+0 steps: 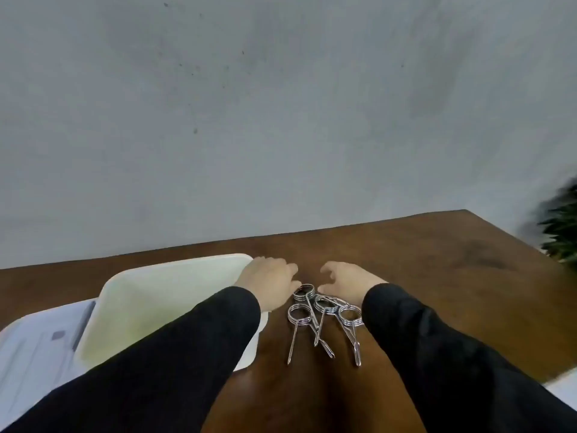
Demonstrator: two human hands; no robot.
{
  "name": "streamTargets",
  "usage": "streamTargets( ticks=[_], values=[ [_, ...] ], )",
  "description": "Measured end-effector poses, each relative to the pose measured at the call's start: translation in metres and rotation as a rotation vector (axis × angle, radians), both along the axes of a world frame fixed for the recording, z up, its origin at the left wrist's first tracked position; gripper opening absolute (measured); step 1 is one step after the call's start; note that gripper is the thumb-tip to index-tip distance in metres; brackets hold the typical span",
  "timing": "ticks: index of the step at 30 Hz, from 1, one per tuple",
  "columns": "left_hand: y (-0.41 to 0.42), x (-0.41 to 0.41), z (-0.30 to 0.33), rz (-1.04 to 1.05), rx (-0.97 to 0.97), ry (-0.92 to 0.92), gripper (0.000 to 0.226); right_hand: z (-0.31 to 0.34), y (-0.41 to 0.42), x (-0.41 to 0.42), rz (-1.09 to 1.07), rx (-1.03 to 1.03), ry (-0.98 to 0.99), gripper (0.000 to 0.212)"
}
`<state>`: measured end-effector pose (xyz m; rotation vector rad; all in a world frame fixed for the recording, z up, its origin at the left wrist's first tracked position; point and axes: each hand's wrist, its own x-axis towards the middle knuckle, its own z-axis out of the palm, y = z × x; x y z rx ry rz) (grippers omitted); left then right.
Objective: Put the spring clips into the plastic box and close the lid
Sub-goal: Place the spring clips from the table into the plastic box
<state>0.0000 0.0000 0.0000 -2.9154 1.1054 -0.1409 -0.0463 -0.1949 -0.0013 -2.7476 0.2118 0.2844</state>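
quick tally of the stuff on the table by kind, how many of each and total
spring clips: 4, in a cluster on the table between the left hand and right hand
plastic box: 1, open
lid: 1, lying left of the box
total: 6

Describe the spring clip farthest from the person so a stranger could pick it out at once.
On the brown table, right of the open white plastic box, lies a cluster of four metal spring clips. The one meant has its coil at the far end of the cluster, between the left hand and right hand; the other three coils lie nearer the person.
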Motion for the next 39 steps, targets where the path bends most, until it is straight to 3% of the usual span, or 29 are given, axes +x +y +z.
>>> streamTargets(
  ticks=[2,10,21,26,32,36,39],
  values=[
    [0.003,0.000,-0.011,0.026,-0.013,0.064,0.041,-0.014,0.006,0.006,0.002,-0.009,0.010,0.054],
    [0.004,0.005,-0.029,0.070,-0.096,0.046,0.042,-0.068,0.027,0.044,-0.044,-0.085,0.100,0.041],
    [0.007,0.008,-0.015,0.075,-0.243,0.097,0.049,-0.083,0.031,0.067,-0.082,-0.123,0.022,0.024],
    [0.053,0.019,0.033,0.145,-0.432,-0.009,0.045,-0.023,0.043,0.072,-0.041,-0.075,-0.096,0.027],
    [0.197,0.045,0.037,0.593,-0.494,0.098,0.036,0.100,0.119,0.068,0.067,0.168,-0.320,0.023],
    [0.250,0.045,0.005,0.684,-0.387,0.261,0.036,0.101,0.207,0.069,0.289,0.175,-0.136,0.035],
    [0.263,0.043,-0.012,0.668,-0.580,0.401,0.031,0.051,0.269,0.076,0.372,0.060,0.048,0.032]
  ],
)
